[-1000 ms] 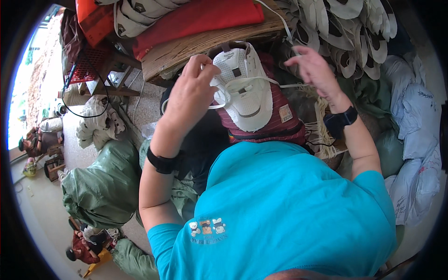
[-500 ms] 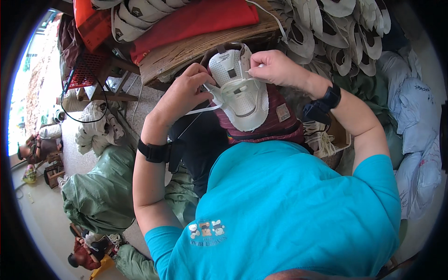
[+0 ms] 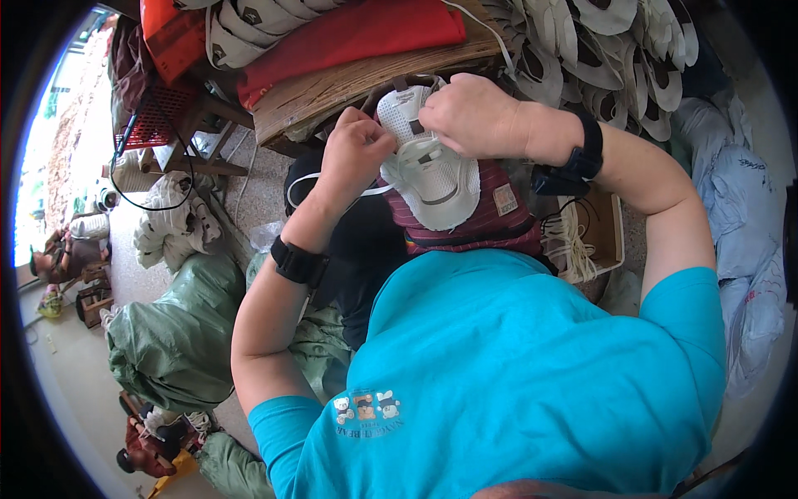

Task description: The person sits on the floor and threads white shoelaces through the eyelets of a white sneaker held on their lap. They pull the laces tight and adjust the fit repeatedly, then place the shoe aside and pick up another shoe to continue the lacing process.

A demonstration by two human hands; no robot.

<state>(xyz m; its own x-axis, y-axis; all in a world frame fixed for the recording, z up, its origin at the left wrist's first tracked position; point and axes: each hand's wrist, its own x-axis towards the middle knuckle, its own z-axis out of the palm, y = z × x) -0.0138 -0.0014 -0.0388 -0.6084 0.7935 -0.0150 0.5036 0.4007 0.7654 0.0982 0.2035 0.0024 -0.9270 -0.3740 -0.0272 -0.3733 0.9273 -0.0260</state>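
Observation:
A white shoe upper [image 3: 453,199] with a perforated tongue rests on the maroon striped cloth [image 3: 505,226] over my lap, its toe toward me. At its left edge my left hand [image 3: 352,156] is closed, fingertips pinched against the upper. My right hand [image 3: 475,118] is curled over the right side of the tongue, and its fingers hide whatever they grip. A thin white shoelace [image 3: 376,192] runs from the left side of the upper and loops out past my left wrist. Both wrists wear black bands.
Beyond the upper stands a wooden table [image 3: 332,76] bearing red cloth [image 3: 357,41] and stacked white shoe pieces [image 3: 241,37]. More pieces [image 3: 615,50] hang at far right. A box of cords [image 3: 611,233] is at my right; green sacks [image 3: 179,341] lie left. Two people sit farther left.
My right hand has moved left over the tongue, its back now covering the upper's right side. My left hand has risen and turned slightly, and the shoelace now loops past its wrist.

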